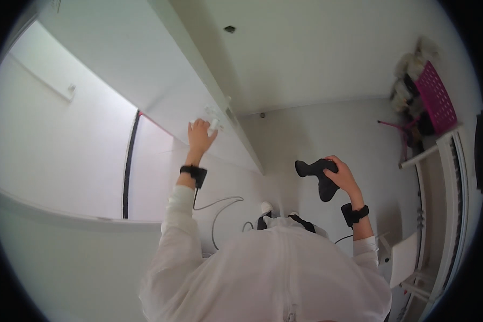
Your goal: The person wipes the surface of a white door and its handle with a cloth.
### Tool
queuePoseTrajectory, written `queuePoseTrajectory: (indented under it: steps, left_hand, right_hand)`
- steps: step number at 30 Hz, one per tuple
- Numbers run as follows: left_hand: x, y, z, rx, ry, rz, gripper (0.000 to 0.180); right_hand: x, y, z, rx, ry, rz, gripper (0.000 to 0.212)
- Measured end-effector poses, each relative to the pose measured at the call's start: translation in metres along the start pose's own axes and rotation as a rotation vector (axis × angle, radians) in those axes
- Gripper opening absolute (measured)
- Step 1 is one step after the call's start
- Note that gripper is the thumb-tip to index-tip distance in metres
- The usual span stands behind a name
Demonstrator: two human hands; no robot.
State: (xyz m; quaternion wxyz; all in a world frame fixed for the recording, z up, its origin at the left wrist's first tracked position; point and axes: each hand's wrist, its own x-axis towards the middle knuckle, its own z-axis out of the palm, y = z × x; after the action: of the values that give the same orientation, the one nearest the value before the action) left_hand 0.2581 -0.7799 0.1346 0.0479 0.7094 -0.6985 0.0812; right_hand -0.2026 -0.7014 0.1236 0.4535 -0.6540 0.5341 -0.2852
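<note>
"Pale wall [316, 59], grey floor [359, 129]. What's held?"

"One black two-lobed object [321, 168], above the floor, right grip [344, 174] closed on it. One lobe points left, one toward the wearer; long axis unclear."

"Left grip [200, 137]?"

"At one white door handle [215, 124]; can't tell if closed."

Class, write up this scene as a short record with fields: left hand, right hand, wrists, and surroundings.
Left hand: at a white handle on a white door; its grip is unclear
Right hand: holding a black object, exact kind unclear
Wrists: a black band on each
Surroundings: pink perforated basket at far right
</note>
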Motion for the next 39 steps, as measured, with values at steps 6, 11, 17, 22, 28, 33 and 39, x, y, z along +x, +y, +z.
queuePoseTrajectory:
  steps: [6, 11, 17, 22, 28, 33, 39]
  left_hand:
    - [-0.149, -0.021, -0.030, -0.493, 0.233, -0.181, 0.059]
    - [-0.223, -0.010, -0.070, -0.413, 0.790, -0.427, 0.052]
    - [-0.192, -0.017, -0.078, 0.018, 0.357, -0.091, 0.054]
    - [-0.176, -0.096, -0.016, 0.131, 0.164, -0.952, 0.051]
    - [-0.150, -0.146, -0.022, 0.136, 0.272, -1.063, 0.036]
    - [-0.123, -0.195, 0.001, 0.171, 0.166, -1.210, 0.037]
    - [-0.198, -0.272, 0.023, 0.277, 0.155, -1.131, 0.031]
  right_hand:
    - [0.058, 0.003, 0.075, 0.022, -0.271, -0.153, 0.037]
    - [0.088, -0.036, 0.151, -0.073, -0.535, -0.255, 0.040]
    - [0.140, -0.075, 0.242, -0.016, -0.669, -0.454, 0.040]
    - [0.191, -0.115, 0.295, -0.001, -0.804, -0.514, 0.037]
    - [0.252, -0.146, 0.337, 0.041, -0.982, -0.527, 0.036]
    - [0.317, -0.186, 0.400, -0.067, -1.225, -0.625, 0.035]
    - [0.288, -0.273, 0.536, -0.199, -1.332, -0.924, 0.038]
